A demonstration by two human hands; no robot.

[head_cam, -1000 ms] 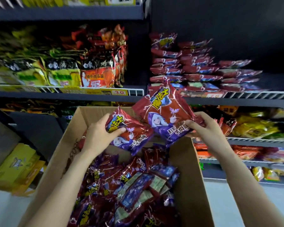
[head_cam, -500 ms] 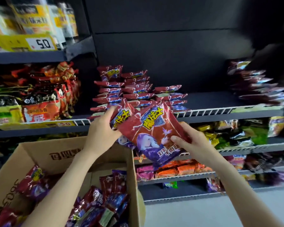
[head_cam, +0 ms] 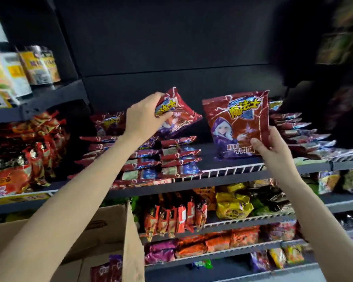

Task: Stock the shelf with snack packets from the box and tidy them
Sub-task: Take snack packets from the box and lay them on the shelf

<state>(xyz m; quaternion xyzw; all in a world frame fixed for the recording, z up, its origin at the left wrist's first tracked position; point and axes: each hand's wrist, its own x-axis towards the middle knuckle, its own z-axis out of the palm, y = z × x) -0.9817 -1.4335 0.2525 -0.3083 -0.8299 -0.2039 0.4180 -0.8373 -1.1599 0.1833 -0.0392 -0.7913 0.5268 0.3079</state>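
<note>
My left hand (head_cam: 144,117) grips a red and purple snack packet (head_cam: 178,115) and holds it tilted above the left stack of packets (head_cam: 171,157) on the wire-fronted shelf (head_cam: 228,170). My right hand (head_cam: 273,151) pinches the lower right corner of a second packet (head_cam: 237,124), upright over the bare gap in the middle of that shelf. Another stack of the same packets (head_cam: 306,137) lies to the right. The cardboard box (head_cam: 130,241) stands at the lower left, with a few packets (head_cam: 106,270) visible inside.
Orange noodle packs (head_cam: 29,151) fill the shelf to the left, and cups (head_cam: 39,66) stand on the shelf above them. Lower shelves hold red, yellow, orange and purple packs (head_cam: 232,206). A dark back panel rises behind the shelf.
Both hands rose from the box toward the shelf with their packets and moved apart. The left packet now hangs over the left stack, the right one over the gap.
</note>
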